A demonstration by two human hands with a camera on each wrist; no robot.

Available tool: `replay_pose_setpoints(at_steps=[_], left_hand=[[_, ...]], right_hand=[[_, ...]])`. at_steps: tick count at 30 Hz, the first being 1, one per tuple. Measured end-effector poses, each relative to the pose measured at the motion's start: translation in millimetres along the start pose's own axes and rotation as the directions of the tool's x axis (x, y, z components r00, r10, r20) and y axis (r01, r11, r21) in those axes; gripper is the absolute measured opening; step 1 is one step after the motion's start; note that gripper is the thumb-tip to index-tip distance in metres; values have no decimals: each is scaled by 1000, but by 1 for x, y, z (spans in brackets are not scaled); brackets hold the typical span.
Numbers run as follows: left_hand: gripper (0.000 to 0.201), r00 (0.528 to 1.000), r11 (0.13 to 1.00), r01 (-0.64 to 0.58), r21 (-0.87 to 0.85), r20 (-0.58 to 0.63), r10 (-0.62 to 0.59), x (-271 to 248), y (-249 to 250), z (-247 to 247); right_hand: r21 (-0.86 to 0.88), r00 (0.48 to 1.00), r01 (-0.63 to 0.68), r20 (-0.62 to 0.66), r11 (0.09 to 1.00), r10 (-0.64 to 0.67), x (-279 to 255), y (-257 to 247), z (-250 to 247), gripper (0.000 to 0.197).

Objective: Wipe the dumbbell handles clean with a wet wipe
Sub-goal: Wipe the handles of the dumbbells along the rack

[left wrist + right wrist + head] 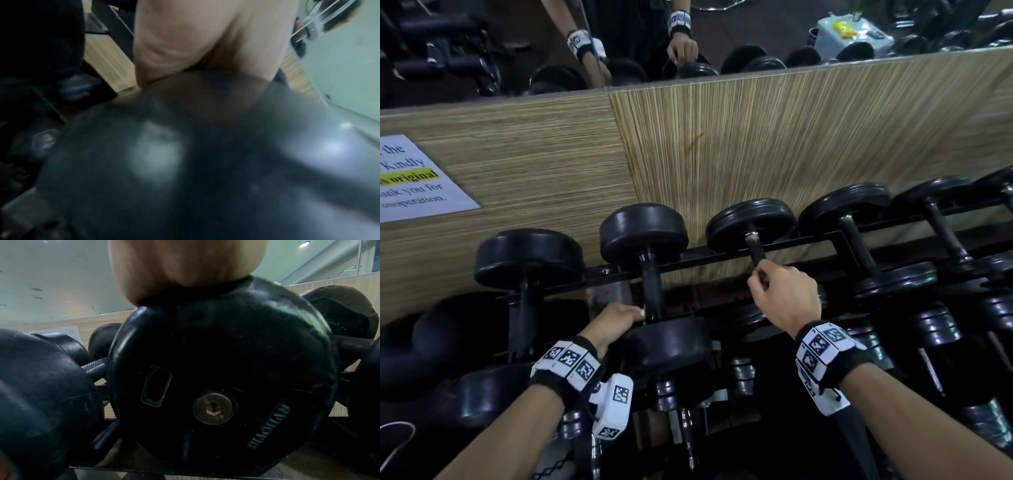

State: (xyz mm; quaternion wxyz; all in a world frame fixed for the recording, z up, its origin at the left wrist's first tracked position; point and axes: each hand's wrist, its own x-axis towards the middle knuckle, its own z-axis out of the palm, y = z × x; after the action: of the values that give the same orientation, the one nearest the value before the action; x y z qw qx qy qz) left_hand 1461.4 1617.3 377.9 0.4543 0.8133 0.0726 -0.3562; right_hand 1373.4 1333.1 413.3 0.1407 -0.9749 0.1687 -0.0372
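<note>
In the head view the right hand (786, 296) curls its fingers (758, 279) round the handle (755, 249) of a black dumbbell (751, 222) on the rack (722, 253), while the left hand (616, 323) rests on the near head of the neighbouring dumbbell (643, 233), a white scrap at its fingertips that may be the wipe. The left wrist view is blurred: palm against black rubber, grip unclear. The right wrist view shows a rubber plate (222, 369) and knurled steel, so these are likely heavy, rigid and best wiped in place along the grippy handle.

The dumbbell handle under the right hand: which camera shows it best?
The head view: the handle runs from its far weight into the right hand. The right wrist view shows only that dumbbell's near end plate, the left wrist view another dumbbell, blurred.
</note>
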Motion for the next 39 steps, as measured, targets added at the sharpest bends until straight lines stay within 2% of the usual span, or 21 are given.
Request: replay_pose_setpoints(at_steps=[2,6,10,13,18,19,21,22,24,25,27,29,31,32,33,34,36,38,39], left_hand=[[24,997,998,-35,52,-60,38,-7,-1,-2],[36,977,906,-175,385,-43,207,-19,2,-8],[25,926,841,-335,425,-15,377,-36,18,7],[19,901,851,-370,373,-79,427,-42,14,15],[13,835,887,-438,147,-299,462,-44,-8,19],[17,826,884,-456,106,-321,464,-46,-9,24],[18,801,873,-485,57,-372,469,-48,-9,35],[15,793,870,-492,33,-395,464,-49,-9,38],[11,797,851,-520,-67,-397,455,-49,-10,37],[11,803,834,-536,-131,-384,456,-50,-11,34],[12,810,811,-546,-213,-382,445,-51,-14,27],[11,820,823,-523,-221,-396,414,-52,-16,22],[11,821,845,-505,-177,-400,407,-52,-20,13],[12,804,861,-501,-91,-417,424,-51,-25,5],[12,767,873,-485,56,-453,455,-48,-33,-8],[12,721,870,-429,242,-488,492,-45,-42,-24],[12,663,816,-218,536,-532,526,-44,-61,-59],[7,617,746,-19,665,-580,533,-45,-80,-85],[9,602,718,30,696,-586,542,-47,-85,-90]], right_hand=[[-9,1000,-3,-1,1000,3,-1,-1,0,25],[-4,1000,-9,-18,1000,9,-2,-1,-1,24],[-14,1000,-8,-3,1000,8,-3,-2,-2,24],[5,1000,-11,22,1000,11,-3,-2,-5,26],[8,994,1,113,1000,-2,-2,-10,-11,28],[58,991,22,130,998,-29,-2,-17,-11,26],[340,979,84,145,937,-140,-2,-37,-6,15],[482,963,124,150,867,-222,-2,-50,2,16],[594,902,188,211,782,-378,-4,-76,19,29],[598,867,201,260,776,-425,-5,-86,28,33],[603,824,203,320,772,-467,-3,-99,43,26],[656,838,152,311,740,-448,0,-102,52,13],[728,873,31,315,685,-373,3,-101,55,20],[762,893,-50,324,645,-314,6,-99,58,23],[785,904,-128,344,606,-254,10,-96,60,21],[789,909,-194,367,583,-195,14,-93,62,15],[745,915,-254,391,617,-95,24,-86,68,7],[720,905,-287,420,632,-67,33,-87,73,10],[707,901,-296,430,642,-59,38,-90,74,13]])
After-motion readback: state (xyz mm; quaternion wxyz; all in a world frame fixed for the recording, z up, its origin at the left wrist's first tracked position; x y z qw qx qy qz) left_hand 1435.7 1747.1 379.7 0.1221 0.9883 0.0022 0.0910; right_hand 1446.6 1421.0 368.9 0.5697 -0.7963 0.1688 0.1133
